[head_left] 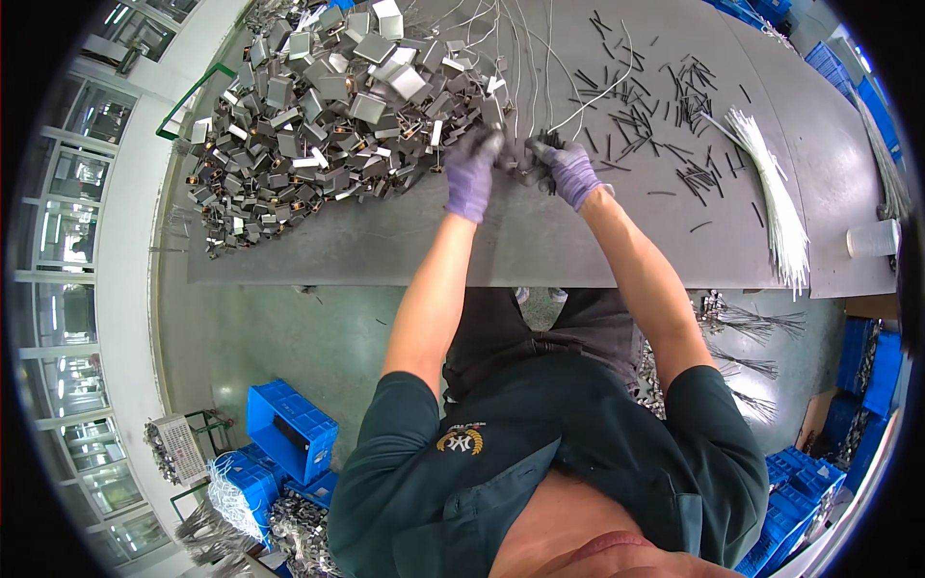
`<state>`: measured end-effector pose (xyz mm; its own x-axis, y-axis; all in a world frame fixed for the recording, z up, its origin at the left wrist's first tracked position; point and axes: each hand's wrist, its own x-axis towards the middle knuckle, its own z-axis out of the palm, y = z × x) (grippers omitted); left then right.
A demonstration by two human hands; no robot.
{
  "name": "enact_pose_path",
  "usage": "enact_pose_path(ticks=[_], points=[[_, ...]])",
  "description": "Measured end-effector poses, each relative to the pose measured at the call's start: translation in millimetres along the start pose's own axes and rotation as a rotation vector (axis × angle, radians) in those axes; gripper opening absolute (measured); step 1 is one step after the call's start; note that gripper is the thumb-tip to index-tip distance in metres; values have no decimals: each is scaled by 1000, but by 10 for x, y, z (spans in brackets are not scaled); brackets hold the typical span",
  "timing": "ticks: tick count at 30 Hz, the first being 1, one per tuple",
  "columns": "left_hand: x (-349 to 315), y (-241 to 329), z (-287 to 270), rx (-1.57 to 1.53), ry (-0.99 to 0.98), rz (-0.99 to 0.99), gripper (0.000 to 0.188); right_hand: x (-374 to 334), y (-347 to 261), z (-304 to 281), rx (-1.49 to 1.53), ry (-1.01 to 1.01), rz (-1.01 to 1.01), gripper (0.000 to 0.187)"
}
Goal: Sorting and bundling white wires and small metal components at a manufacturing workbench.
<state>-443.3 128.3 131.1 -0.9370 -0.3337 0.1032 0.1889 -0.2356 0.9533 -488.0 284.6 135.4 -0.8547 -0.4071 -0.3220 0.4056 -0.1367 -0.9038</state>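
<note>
Both hands wear purple gloves with dark grey fingers and work close together at the middle of the grey table. My left hand (469,181) is at the right edge of a heap of small silvery metal boxes (332,91); motion smears its fingers. My right hand (571,173) has its fingers drawn together, with dark bits at the fingertips that are too blurred to name. Thin white wires (549,67) run from between the hands toward the far side. Short black tubes (631,125) lie scattered to the right of my right hand.
A bundle of white strands (768,188) lies at the table's right, with a translucent cup (872,239) beyond it. Blue crates (292,431) stand on the floor at lower left, others (795,496) at lower right. A green metal frame (193,101) stands past the heap.
</note>
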Motion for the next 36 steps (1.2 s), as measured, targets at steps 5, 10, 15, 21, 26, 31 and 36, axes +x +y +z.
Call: enact_pose_path(ticks=[5, 10, 15, 21, 26, 31, 36], points=[[-294, 197, -110, 72, 80, 51, 33, -8, -14, 372, -247, 97, -45, 25], [-364, 210, -135, 132, -12, -110, 32, 172, 97, 300, -94, 215, -48, 25], [-529, 183, -22, 75, -79, -285, 34, 161, 190, 361, -562, 351, -251, 27], [-852, 238, -108, 74, -59, -366, 13, 63, 264, 435, -252, 159, -21, 21], [-1912, 101, -932, 215, -80, -450, 13, 54, 433, 425, 239, -94, 108, 25], [-3446, 151, -2129, 257, -24, -745, 23, -54, 681, 707, 257, -158, 163, 25], [-4576, 267, -2804, 366, 184, -991, 27, -163, 685, 915, 367, -126, 151, 26]])
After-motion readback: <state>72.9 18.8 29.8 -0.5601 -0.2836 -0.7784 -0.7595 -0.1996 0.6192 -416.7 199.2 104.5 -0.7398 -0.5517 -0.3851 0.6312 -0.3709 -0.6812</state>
